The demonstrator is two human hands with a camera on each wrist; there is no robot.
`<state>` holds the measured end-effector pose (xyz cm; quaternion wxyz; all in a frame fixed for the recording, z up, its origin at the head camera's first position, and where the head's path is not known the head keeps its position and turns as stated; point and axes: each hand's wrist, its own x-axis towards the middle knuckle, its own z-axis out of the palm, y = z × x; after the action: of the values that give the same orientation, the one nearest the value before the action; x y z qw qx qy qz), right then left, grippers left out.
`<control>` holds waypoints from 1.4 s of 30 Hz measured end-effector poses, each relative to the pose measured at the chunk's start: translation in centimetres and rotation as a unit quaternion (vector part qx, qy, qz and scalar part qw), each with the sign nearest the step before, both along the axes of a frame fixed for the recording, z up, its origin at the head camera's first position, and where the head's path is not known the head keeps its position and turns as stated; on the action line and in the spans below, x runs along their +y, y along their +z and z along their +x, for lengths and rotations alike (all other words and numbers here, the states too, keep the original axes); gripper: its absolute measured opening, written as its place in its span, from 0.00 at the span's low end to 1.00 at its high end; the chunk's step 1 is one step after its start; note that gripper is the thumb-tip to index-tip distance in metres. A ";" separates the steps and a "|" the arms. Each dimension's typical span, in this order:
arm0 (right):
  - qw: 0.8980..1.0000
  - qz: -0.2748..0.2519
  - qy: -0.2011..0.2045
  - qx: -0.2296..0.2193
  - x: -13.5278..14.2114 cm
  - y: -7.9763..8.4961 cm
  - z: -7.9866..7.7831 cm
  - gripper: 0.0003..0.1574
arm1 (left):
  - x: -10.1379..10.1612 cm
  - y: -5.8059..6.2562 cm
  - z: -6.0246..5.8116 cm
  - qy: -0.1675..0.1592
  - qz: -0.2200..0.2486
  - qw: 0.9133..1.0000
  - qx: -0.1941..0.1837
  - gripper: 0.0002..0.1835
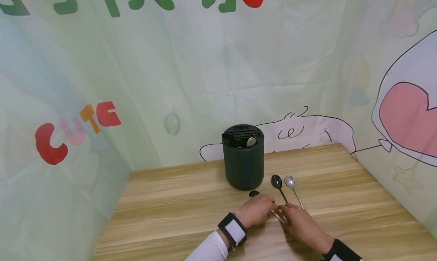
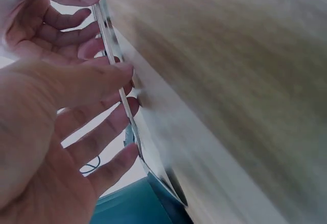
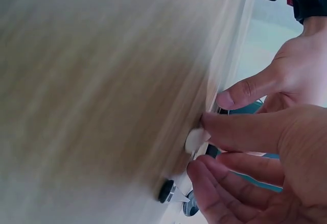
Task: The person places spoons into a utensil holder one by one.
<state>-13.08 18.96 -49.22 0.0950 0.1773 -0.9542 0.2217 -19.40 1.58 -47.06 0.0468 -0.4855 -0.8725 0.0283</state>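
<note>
In the head view, a dark-bowled spoon (image 1: 254, 193) lies low over the wooden table, slanting under my left hand (image 1: 257, 209). My left thumb and fingers pinch its thin handle (image 2: 123, 95) around the middle. Farther along the same handle, my right hand (image 1: 304, 223) pinches close to its end, thumb on one side and fingers on the other. A pale rounded piece (image 3: 195, 141) shows at the right fingertips. Just beyond the hands lie a black spoon (image 1: 277, 182) and a silver spoon (image 1: 290, 181), side by side, bowls pointing away.
A dark green cylindrical utensil holder (image 1: 243, 168) stands behind the hands, with a slotted top and a shiny spoon bowl (image 1: 251, 141) inside. The wooden table (image 1: 164, 208) meets printed cloth walls (image 1: 191, 82) at its back and sides.
</note>
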 end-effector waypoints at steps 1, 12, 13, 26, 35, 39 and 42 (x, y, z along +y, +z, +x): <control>1.000 -0.005 0.005 -0.003 0.0 0.0 0.0 0.21 | 0.0 0.0 0.0 0.000 0.002 1.000 -0.003 0.12; 0.998 -0.018 0.056 0.004 0.3 0.1 0.1 0.17 | -0.3 0.1 0.4 -0.006 0.027 0.999 -0.029 0.12; 0.998 -0.018 0.056 0.005 0.3 0.1 0.1 0.16 | -0.3 0.1 0.5 -0.006 0.029 0.999 -0.029 0.12; 0.998 -0.015 0.042 0.050 -0.2 1.0 0.0 0.21 | -1.4 1.8 1.1 0.004 0.074 0.997 0.032 0.11; 0.994 -0.078 0.028 0.073 -1.3 2.5 0.0 0.13 | -3.0 4.9 1.3 0.038 0.310 0.942 0.124 0.29; 0.988 -0.135 0.012 0.068 -2.0 3.4 0.3 0.12 | -4.0 5.9 1.4 0.063 0.439 0.891 0.096 0.37; 0.983 -0.180 -0.003 0.045 -2.5 3.9 0.4 0.12 | -4.4 6.2 1.9 0.095 0.525 0.845 0.014 0.44</control>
<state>-12.65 16.42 -45.34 0.1690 0.1638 -0.8940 0.3813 -17.46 -2.85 -40.88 0.3036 -0.3023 -0.7982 -0.4234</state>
